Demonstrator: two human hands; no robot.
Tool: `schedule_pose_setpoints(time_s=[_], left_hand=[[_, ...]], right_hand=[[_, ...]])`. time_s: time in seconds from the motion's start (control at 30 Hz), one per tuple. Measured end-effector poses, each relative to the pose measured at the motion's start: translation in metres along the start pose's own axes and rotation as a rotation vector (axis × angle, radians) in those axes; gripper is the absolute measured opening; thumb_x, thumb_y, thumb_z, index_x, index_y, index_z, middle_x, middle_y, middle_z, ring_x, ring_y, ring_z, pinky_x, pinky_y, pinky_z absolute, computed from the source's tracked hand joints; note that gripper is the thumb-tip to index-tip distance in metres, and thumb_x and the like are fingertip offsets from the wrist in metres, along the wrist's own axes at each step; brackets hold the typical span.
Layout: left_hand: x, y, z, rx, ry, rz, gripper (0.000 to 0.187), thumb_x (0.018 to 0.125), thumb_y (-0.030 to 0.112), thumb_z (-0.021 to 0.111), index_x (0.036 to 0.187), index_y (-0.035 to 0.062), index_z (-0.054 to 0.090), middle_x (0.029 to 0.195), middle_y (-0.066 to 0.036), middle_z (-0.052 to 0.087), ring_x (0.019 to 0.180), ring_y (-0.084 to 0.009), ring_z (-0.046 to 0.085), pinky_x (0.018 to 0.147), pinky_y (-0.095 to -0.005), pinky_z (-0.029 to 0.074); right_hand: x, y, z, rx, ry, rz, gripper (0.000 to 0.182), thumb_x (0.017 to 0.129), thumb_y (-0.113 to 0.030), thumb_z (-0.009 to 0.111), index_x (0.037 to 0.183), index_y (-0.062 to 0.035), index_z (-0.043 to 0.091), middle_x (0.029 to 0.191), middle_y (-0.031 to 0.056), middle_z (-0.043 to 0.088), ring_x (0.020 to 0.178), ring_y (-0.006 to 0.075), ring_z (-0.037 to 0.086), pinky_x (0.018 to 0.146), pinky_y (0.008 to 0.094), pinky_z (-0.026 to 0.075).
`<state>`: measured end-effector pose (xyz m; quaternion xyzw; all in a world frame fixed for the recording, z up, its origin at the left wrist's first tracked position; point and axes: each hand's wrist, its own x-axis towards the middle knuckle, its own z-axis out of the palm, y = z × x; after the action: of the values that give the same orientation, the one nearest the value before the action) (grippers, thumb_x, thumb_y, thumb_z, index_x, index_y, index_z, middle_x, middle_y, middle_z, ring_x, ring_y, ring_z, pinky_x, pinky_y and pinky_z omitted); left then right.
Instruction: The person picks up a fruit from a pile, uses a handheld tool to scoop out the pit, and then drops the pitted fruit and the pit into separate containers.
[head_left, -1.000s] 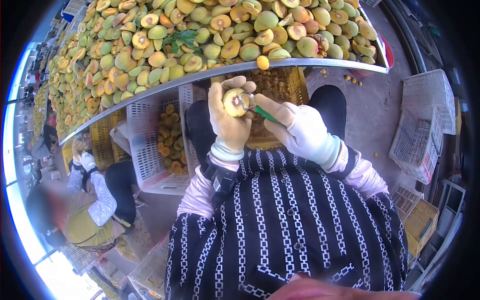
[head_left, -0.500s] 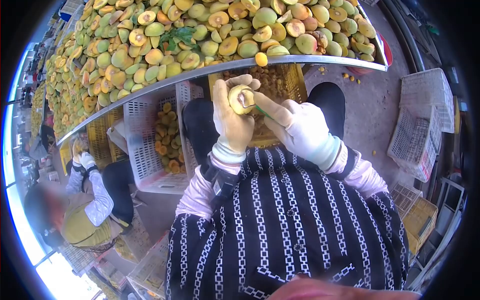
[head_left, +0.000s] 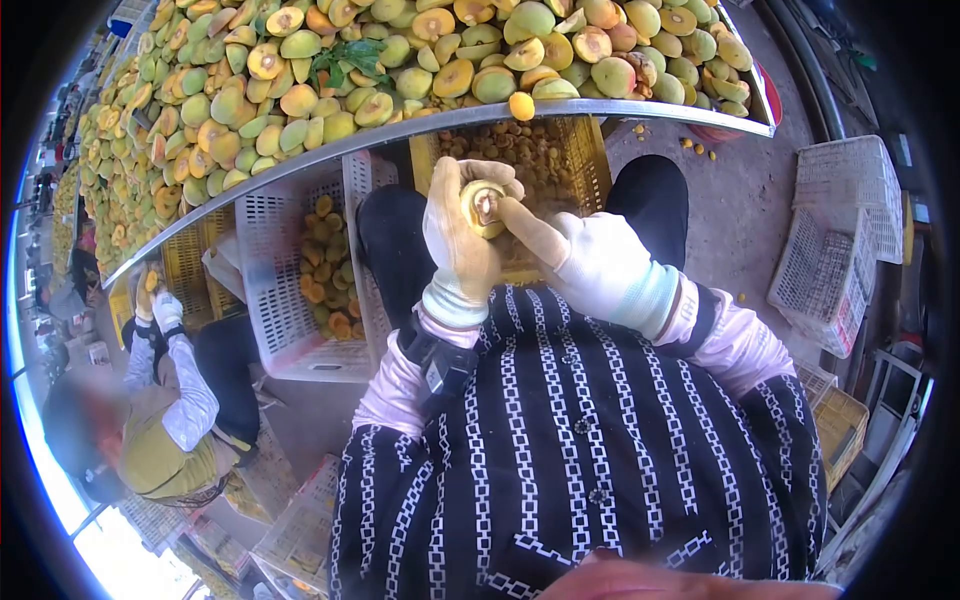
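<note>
Held in my gloved left hand is a halved peach, its cut face turned up and the pit showing at the centre. My left fingers curl round the fruit. My gloved right hand is closed, with its index finger reaching to the pit. A small green-handled tool showed in its grip half a second ago; now the fingers hide it. Both hands are above a yellow crate of brown pits, between my knees.
A metal-edged table heaped with halved peaches spans the front. Left of my legs stands a white crate with peach halves. A co-worker sits further left. White crates stand on the right.
My right index finger has moved in over the pit, and the green handle has gone out of sight. The peach's cut face has turned more toward me. The view has shifted slightly.
</note>
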<state>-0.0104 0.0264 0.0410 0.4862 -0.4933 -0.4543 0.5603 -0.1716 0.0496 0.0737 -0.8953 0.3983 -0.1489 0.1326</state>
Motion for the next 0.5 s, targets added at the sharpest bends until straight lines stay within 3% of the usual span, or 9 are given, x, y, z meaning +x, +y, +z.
schedule_pose_setpoints(time_s=[0.03, 0.1, 0.43, 0.5], left_hand=[[0.000, 0.002, -0.001, -0.001, 0.003, -0.004, 0.042, 0.104, 0.032, 0.031, 0.090, -0.0005, 0.053, 0.079, -0.011, 0.061, 0.069, -0.0172, 0.061, 0.064, -0.0273, 0.053], [0.002, 0.011, -0.003, -0.377, 0.041, -0.250, 0.040, 0.103, 0.030, 0.031, 0.089, -0.0012, 0.052, 0.079, -0.011, 0.061, 0.069, -0.0167, 0.061, 0.063, -0.0259, 0.051], [-0.002, 0.007, -0.014, -0.349, 0.085, -0.297, 0.053, 0.102, 0.043, 0.031, 0.087, -0.0015, 0.056, 0.078, -0.011, 0.062, 0.065, -0.0154, 0.059, 0.061, -0.0257, 0.049], [-0.001, -0.005, -0.015, -0.285, 0.111, -0.187, 0.054, 0.102, 0.045, 0.031, 0.090, -0.0014, 0.055, 0.080, -0.011, 0.062, 0.068, -0.0155, 0.059, 0.063, -0.0256, 0.049]], right_hand=[[0.001, -0.001, 0.000, 0.032, -0.013, 0.003, 0.068, 0.082, -0.022, 0.065, 0.143, -0.0126, 0.036, 0.070, 0.0101, 0.058, 0.053, 0.0266, 0.062, 0.046, 0.0374, 0.048], [0.002, -0.003, 0.001, 0.064, -0.027, 0.005, 0.066, 0.083, -0.022, 0.065, 0.141, -0.0117, 0.037, 0.070, 0.0109, 0.059, 0.054, 0.0275, 0.062, 0.046, 0.0385, 0.049], [0.008, -0.012, 0.019, 0.445, -0.003, 0.036, 0.061, 0.085, -0.011, 0.059, 0.141, -0.0087, 0.034, 0.075, 0.0160, 0.063, 0.061, 0.0325, 0.064, 0.052, 0.0405, 0.051], [0.010, -0.011, 0.022, 0.501, -0.008, 0.042, 0.062, 0.084, -0.009, 0.058, 0.141, -0.0088, 0.033, 0.077, 0.0170, 0.064, 0.063, 0.0326, 0.065, 0.052, 0.0402, 0.051]])
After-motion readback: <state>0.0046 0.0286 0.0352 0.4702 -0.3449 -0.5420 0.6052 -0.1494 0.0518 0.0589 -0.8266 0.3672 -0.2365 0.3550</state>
